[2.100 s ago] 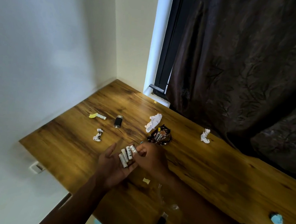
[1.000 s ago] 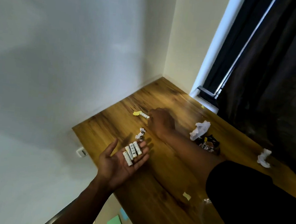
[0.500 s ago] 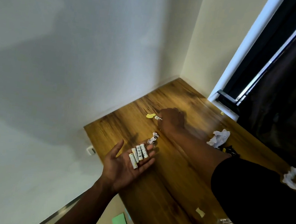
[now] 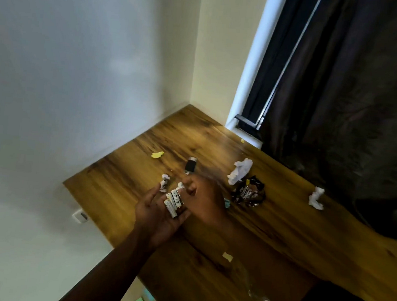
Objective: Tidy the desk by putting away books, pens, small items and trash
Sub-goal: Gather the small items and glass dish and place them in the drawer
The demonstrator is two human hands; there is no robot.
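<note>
The right hand (image 4: 202,199) has come back from the yellow scrap (image 4: 157,154), fingers pinching another battery (image 4: 180,185) onto the batteries (image 4: 172,202) on the left hand (image 4: 156,215), held flat. Small items are nearly gathered; trash remains on the worktop (image 4: 282,231) near the lighter (image 4: 190,165).

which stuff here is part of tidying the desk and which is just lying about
Job: batteries on left hand; right hand pinching another; lighter; paper wads; snack wrapper; yellow scraps.
Lying about: curtain; wall socket.

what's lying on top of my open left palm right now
White batteries lie side by side on the left hand. The right hand covers their far side, so the count is unclear.
</note>
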